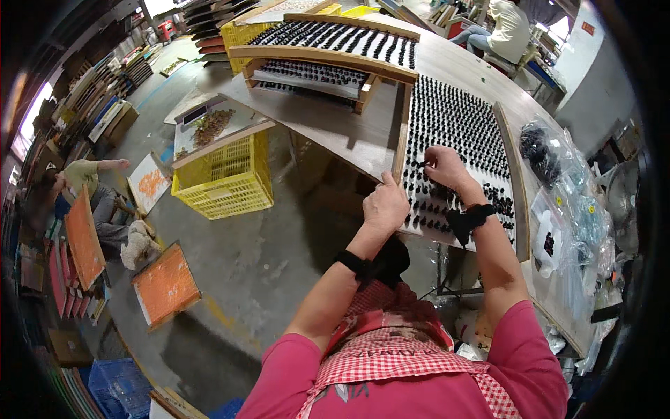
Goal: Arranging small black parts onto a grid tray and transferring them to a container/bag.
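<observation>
In front of me lies a white board [453,227] between wooden side rails, covered with rows of small black knob-like pieces [453,112]. My left hand [386,204] is at the near end of its left wooden rail [403,136], the index finger along the wood and the other fingers curled at the edge. Over the board's left part, my right hand [447,170] is closed in a pinch, with a small black piece [421,165] at its fingertips. The near rows below that hand are less even. Dark bands circle both my wrists.
Two similar filled boards stand stacked [328,35] beyond. Left of the table, a yellow crate [223,181] carries a tray of brown bits [213,129]. Clear plastic bags [576,174] lie right. A seated person [98,181] works among orange-covered boards [167,283]; another sits far right [506,31].
</observation>
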### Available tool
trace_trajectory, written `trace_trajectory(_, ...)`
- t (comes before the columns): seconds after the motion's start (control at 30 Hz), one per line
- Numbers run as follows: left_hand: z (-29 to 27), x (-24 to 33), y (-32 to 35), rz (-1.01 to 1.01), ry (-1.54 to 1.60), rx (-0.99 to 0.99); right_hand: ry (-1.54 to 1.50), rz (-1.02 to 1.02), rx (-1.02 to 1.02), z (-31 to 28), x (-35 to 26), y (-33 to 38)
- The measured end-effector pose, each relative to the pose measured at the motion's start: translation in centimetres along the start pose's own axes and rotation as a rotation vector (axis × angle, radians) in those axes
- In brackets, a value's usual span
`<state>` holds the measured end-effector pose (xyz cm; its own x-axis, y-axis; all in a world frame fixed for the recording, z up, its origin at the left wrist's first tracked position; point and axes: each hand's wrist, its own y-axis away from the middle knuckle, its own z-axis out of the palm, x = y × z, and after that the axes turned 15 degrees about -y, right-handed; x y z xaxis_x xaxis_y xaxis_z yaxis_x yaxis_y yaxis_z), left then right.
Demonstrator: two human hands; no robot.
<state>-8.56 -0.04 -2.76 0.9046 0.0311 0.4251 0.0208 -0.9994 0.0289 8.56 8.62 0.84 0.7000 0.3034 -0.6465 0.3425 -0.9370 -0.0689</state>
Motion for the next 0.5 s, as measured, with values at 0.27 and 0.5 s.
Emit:
trace_trajectory(0.27,1.9,1.9,0.4,-0.022,0.016,-0.052,0.135,-0.013,0.163,2.9,1.0,-1.2)
trace_trajectory(0.5,2.5,2.0,0.1,-0.004,-0.019,-0.004,0.023,-0.328,0.134,4.2,3.6,-2.7)
